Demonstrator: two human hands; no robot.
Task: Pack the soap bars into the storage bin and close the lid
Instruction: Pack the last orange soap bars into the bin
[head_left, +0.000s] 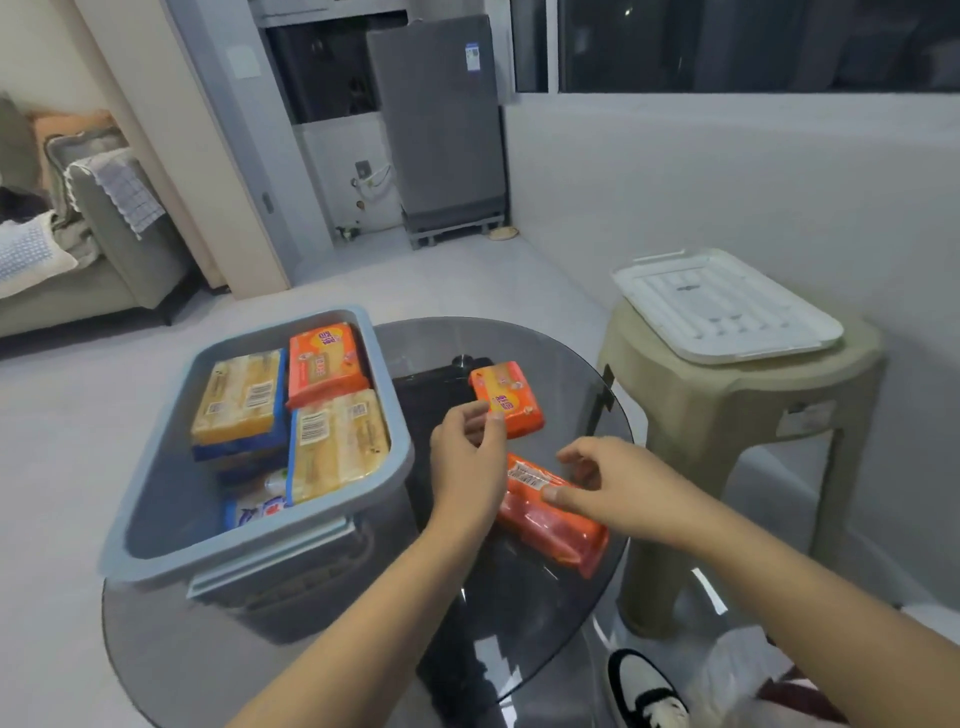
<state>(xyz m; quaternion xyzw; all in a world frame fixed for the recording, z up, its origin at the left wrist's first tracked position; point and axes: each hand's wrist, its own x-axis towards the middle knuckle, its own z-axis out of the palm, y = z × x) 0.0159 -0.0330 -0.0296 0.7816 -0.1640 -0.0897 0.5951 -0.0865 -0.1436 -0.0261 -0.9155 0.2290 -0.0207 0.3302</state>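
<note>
Pinching one orange soap (508, 399) with our left hand (470, 470) and the other orange soap (553, 514) with our right hand (615, 488) on the glass table (545, 613) beside the open bin (358, 499), we might drop a slippery one on the floor.

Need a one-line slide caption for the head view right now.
Both hands reach for two orange soap bars on the glass table beside the open bin.
</note>
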